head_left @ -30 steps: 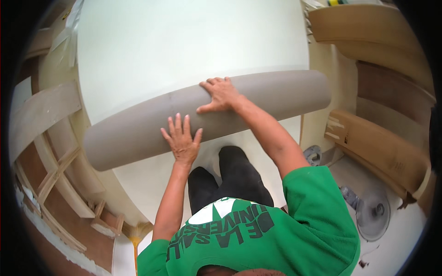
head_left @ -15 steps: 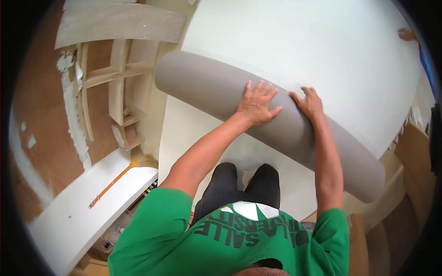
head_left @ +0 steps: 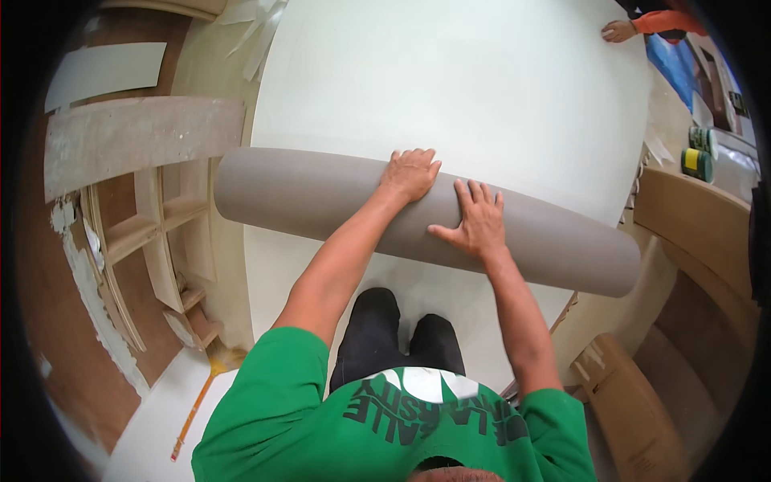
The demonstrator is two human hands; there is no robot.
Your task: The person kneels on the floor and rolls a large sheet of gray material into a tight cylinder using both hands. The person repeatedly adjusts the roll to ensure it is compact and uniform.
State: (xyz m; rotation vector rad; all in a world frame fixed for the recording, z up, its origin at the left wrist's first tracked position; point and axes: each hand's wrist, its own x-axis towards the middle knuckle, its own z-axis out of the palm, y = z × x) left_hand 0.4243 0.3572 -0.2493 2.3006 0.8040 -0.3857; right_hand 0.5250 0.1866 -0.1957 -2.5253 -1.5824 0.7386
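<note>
A large grey-brown roll of sheet material (head_left: 305, 189) lies crosswise in front of me. Beyond it spreads a smooth white sheet (head_left: 450, 88), and a pale surface also shows on the near side, by my knees. My left hand (head_left: 409, 175) rests palm down on the roll, its fingers bent over the far side. Just to the right, my right hand (head_left: 478, 223) presses flat on the roll with fingers spread and thumb pointing left. Neither hand grasps anything.
A co-worker's hand (head_left: 618, 30) touches the white sheet's far right edge. Wooden framing (head_left: 161, 217) stands at the left, above a long orange-handled tool (head_left: 195, 410). Green cans (head_left: 697, 164) and a curved wooden panel (head_left: 691, 205) are at the right.
The view has turned, so the roll lies more level. My left hand has shifted to the roll's far side; my right hand has come onto its top, spread flat. The co-worker's orange sleeve now shows.
</note>
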